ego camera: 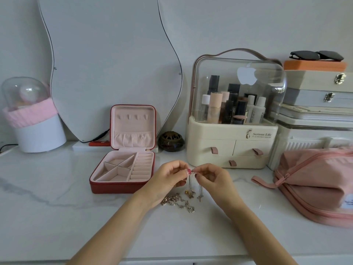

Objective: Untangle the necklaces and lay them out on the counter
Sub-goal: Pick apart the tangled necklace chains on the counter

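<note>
My left hand (170, 176) and my right hand (212, 177) meet above the white marble counter (57, 207), each pinching the top of a thin silver chain (191, 181) between them. The chain's strands hang down to the counter, ending in small pendants (199, 197). Below the hands lies a tangled heap of chunky gold-and-silver link necklaces (178, 202), with a small gold bead (186, 192) beside it.
An open red jewellery box (122, 188) with pink lining sits left of the hands. Behind stand a cream cosmetics organiser (229, 148), a dark round pot (171, 143) and a wavy mirror (107, 64). A pink zip bag (315, 184) lies at right.
</note>
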